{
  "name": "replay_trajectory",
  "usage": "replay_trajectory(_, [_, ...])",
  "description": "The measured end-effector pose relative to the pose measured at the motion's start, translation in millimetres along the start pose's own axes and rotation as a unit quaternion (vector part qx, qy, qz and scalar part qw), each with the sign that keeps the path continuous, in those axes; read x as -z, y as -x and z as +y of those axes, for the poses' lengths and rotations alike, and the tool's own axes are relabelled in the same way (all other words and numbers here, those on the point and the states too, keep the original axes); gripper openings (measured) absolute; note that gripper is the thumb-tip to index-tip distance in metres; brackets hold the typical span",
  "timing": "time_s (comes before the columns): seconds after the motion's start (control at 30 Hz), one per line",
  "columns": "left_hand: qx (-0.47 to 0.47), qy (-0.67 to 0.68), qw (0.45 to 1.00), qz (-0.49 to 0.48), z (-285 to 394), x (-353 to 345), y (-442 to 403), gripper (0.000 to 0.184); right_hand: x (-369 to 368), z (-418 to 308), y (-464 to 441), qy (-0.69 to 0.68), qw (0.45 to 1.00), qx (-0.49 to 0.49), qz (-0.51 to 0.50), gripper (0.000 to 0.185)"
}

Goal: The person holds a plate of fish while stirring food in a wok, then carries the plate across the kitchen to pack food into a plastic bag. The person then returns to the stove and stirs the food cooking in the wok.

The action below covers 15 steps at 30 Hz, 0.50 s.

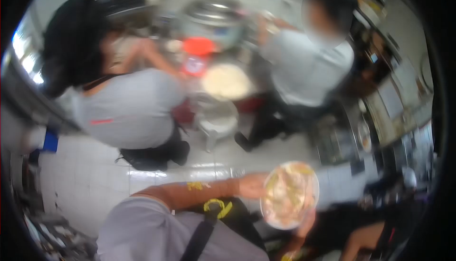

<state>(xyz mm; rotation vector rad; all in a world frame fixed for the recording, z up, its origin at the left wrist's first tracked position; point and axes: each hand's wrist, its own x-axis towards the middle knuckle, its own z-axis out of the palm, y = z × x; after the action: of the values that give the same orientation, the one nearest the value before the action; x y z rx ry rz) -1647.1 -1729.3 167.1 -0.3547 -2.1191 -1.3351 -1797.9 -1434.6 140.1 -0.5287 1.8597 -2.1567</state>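
A round white bowl or plate point(318, 189) is held in front of my body, at the lower right of the head view. It carries a blurred heap of pinkish and yellow-green food point(289, 195) that reaches close to the rim. My left hand point(251, 185) grips its left side, the fingers partly hidden behind it. At its lower right edge my right hand point(308, 223) is closed on the rim. Motion blur hides what the food is.
Two people in grey point(133, 106) and white point(308, 66) shirts stand at a work table ahead. On it are a large metal pot point(213, 23), a red container point(198, 47) and a pale round tray point(225, 81). A stool point(216, 118) stands before it. Another person's arm point(363, 242) shows lower right.
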Motion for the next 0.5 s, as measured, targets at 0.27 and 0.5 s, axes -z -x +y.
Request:
replay_trajectory(0.27, [0.305, 0.213, 0.913, -0.166, -54.5, -38.6, -132.4, 0.053, 56.2, -17.4, -106.7, 0.128, 0.991, -0.015, 0.044, 0.040])
replay_trajectory(0.5, [0.322, 0.240, 0.898, -0.180, -85.4, -87.2, -181.7, 0.051, 97.2, -10.8, -147.9, 0.095, 0.991, -0.020, 0.093, 0.036])
